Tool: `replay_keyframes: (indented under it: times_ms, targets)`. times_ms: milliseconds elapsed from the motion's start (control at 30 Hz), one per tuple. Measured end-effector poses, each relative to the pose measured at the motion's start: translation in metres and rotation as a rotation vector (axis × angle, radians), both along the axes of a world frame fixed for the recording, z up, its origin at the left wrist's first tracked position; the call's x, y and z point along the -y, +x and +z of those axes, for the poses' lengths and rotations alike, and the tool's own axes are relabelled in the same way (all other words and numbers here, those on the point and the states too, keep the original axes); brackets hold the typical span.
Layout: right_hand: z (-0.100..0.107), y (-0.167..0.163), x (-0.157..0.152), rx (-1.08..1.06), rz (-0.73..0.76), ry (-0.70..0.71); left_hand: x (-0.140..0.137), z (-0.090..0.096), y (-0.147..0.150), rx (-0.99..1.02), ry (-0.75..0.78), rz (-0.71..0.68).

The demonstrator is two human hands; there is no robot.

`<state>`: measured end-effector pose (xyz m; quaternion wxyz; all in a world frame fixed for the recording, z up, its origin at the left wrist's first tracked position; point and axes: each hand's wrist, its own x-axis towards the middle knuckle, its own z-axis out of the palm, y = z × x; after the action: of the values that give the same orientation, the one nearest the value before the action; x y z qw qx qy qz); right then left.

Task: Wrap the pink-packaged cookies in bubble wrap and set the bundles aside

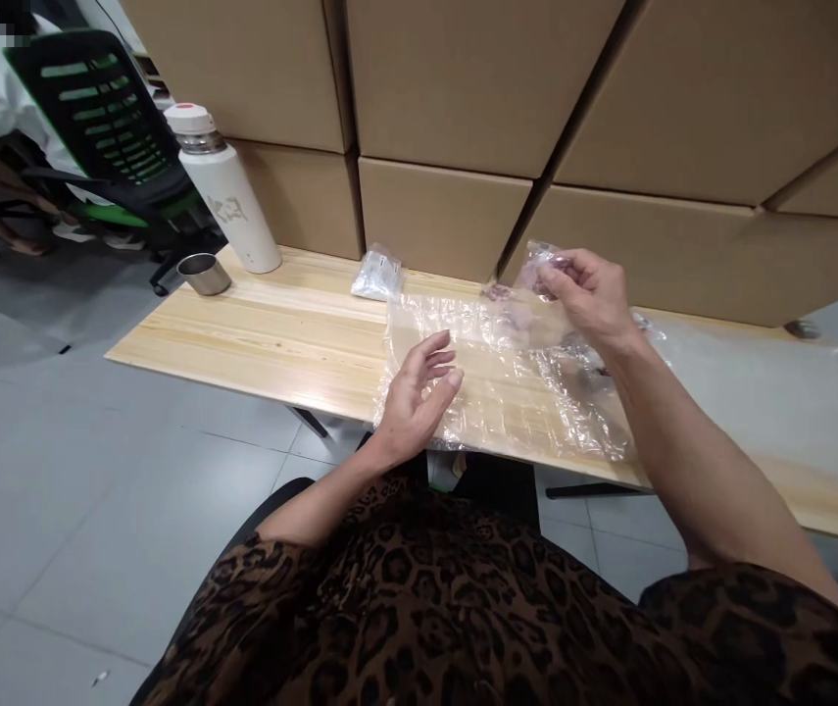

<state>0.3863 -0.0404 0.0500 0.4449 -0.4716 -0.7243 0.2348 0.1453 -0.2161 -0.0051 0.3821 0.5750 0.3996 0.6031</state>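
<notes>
Against stacked cardboard boxes [463,88], on worktop [257,333]: right hand [591,294] pinching small clear bag [540,263] above plastic sheet [492,382]; left hand [419,392] loosely curled, empty; best lifted gently, sheet pinned flat.

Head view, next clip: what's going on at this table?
A person seated at a wooden table handles clear plastic bags. The right hand pinches a small clear bag raised above a sheet of clear plastic. The left hand rests open at its near edge. A white flask and metal cup stand far left.
</notes>
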Motion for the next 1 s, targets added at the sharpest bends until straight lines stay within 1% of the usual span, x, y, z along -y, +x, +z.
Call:
replay_keyframes:
  times_ms: [67,133,200,233,267,300,333,400,467,500,533,567,633,700,767,833,900,1000]
  targets:
    - [0.009,-0.012,0.025,-0.141,0.190,-0.089,-0.014,0.002,0.016,0.259,-0.193,-0.098]
    - [0.014,-0.023,0.046,-0.163,0.339,-0.226,-0.028,0.003,0.030,0.445,-0.363,-0.184]
    - [0.016,-0.031,0.055,-0.069,0.509,-0.392,-0.038,0.002,0.041,0.582,-0.506,-0.254]
    - [0.016,-0.032,0.055,0.003,0.583,-0.453,-0.042,0.002,0.045,0.639,-0.558,-0.267]
    - [0.016,-0.033,0.051,0.070,0.623,-0.482,-0.044,0.002,0.047,0.690,-0.598,-0.261]
    - [0.015,-0.032,0.045,0.120,0.614,-0.477,-0.045,0.002,0.049,0.734,-0.631,-0.244]
    - [0.014,-0.031,0.035,0.149,0.545,-0.434,-0.046,0.002,0.049,0.767,-0.657,-0.221]
    - [0.011,-0.031,0.011,0.217,0.277,-0.286,-0.045,0.004,0.049,0.804,-0.697,-0.181]
    - [0.005,-0.035,-0.014,0.419,0.026,-0.182,-0.043,0.006,0.049,0.817,-0.713,-0.156]
    - [0.001,-0.038,-0.026,0.568,-0.050,-0.172,-0.042,0.007,0.049,0.822,-0.714,-0.144]
    - [-0.003,-0.042,-0.036,0.719,-0.090,-0.188,-0.041,0.008,0.049,0.827,-0.712,-0.132]
    - [-0.008,-0.046,-0.045,0.849,-0.102,-0.219,-0.040,0.008,0.049,0.831,-0.709,-0.124]
    - [-0.017,-0.053,-0.056,1.001,-0.093,-0.270,-0.039,0.009,0.050,0.836,-0.702,-0.117]
    - [-0.024,-0.057,-0.061,1.052,-0.082,-0.269,-0.038,0.010,0.051,0.836,-0.698,-0.118]
    - [-0.025,-0.057,-0.063,1.084,-0.056,-0.261,-0.037,0.010,0.051,0.834,-0.698,-0.116]
    - [-0.021,-0.055,-0.065,1.122,-0.003,-0.271,-0.036,0.010,0.051,0.832,-0.695,-0.113]
    - [-0.011,-0.050,-0.068,1.148,0.068,-0.298,-0.036,0.009,0.051,0.829,-0.687,-0.110]
    - [0.001,-0.044,-0.072,1.130,0.246,-0.397,-0.037,0.005,0.051,0.819,-0.672,-0.115]
